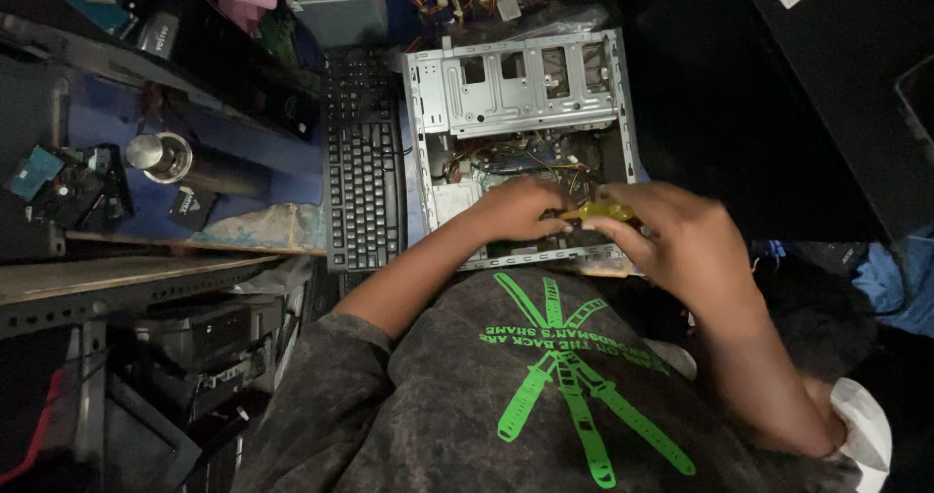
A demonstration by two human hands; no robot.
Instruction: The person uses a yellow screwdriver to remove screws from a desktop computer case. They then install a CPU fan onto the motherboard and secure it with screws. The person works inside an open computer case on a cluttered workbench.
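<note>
— What's over on the far left from where you stand?

— A blue-topped tabletop (pixel 282 147) with a worn near edge. On it a shiny steel cylinder with a round metal cap (pixel 190 162) lies on its side, and beside that sit a few dark loose parts, too dim to make out. Further right, a black computer keyboard (pixel 363 167) stands lengthwise, its right side just beside the case.

— And the case?

— An open grey metal computer case (pixel 520 89) lying flat, its bare drive cage towards the far end and a tangle of coloured wires in the middle. The near rim lies right at the person's chest.

— What are the hands doing?

— The left hand (pixel 516 211) is down inside the case, fingers curled and close together, resting on something near the wiring; I cannot tell whether it grips anything. The right hand (pixel 671 235) is just beside it, almost touching, fingers folded round a small yellow-handled tool (pixel 595 211), of which only the yellow part shows between the two hands.

— Any room to move about in there?

— Not much. Both hands crowd the near half of the case, with the metal walls close on either side and the wires just beyond the fingertips. The keyboard hems in the left wall. To the right of the case it is dark, open floor, and a black flat panel (pixel 846 94) stands well apart at the far right.
</note>
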